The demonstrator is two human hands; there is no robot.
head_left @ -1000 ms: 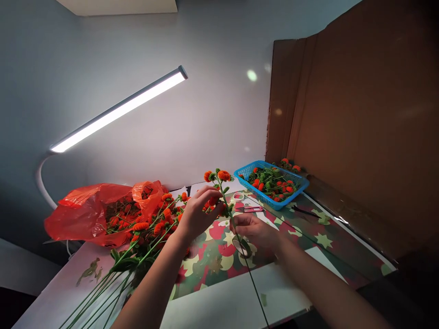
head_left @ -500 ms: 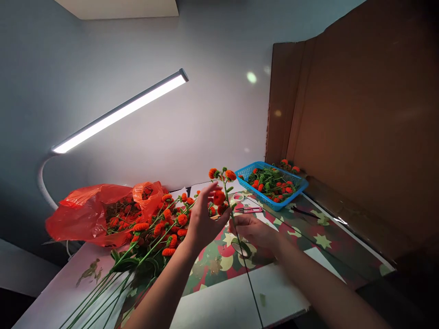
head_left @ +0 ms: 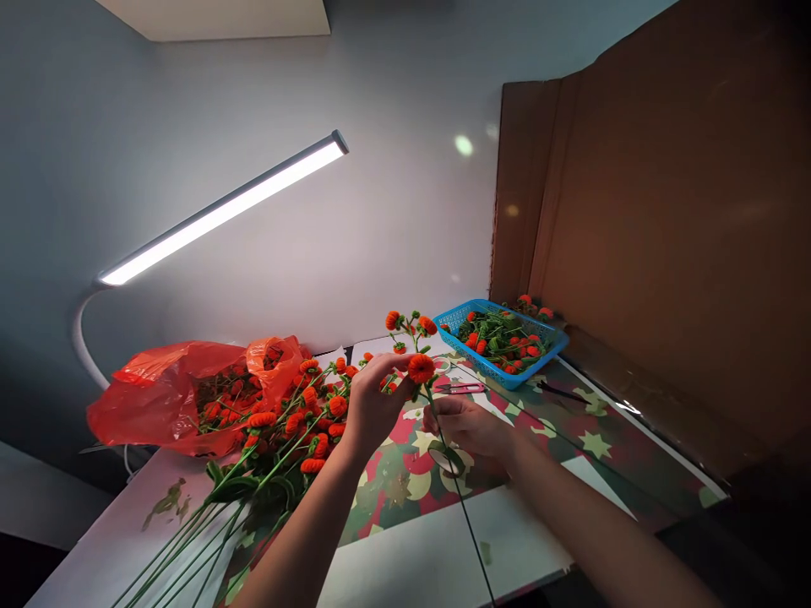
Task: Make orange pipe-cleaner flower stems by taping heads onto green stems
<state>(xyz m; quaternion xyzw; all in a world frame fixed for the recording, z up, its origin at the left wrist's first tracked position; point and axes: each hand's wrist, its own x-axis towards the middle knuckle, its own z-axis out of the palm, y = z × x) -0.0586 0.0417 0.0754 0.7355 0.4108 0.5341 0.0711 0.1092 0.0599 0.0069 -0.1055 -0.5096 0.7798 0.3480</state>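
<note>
Stem (head_left: 430, 395) of orange crafted flowers, upright between the two hands, out in front of the chest. Long axis slanting: top tipped away and slightly left, lower end running down toward the near edge and slightly right. Large orange bloom (head_left: 421, 368) on the upper part, just beyond the fingers of the left hand (head_left: 372, 407) and to their right. Left fingers and thumb curved toward each other, in contact with the left side of the bloom (tips partly hidden, so no telling how firm any pinch). Right hand (head_left: 472, 429) lower on the stem and nearer its long bare length, thumb and forefinger pressed together in a pinch on it, the other fingers folded in. Key relation: left hand at bloom height, right hand just below, with only a short span of stem between the two grips. Small flower heads (head_left: 427, 326) above both hands, untouched. Roll of green tape (head_left: 445, 458) just below the right fingers, behind the stem; hanging or resting, impossible to tell. Pink-handled snips (head_left: 465, 388) flat on the patterned sheet (head_left: 405, 481), beyond the right hand. Blue basket (head_left: 537, 370) of more flowers farther off to the right; loose flower pile (head_left: 295, 424) and red plastic bag (head_left: 143, 397) to the left.
</note>
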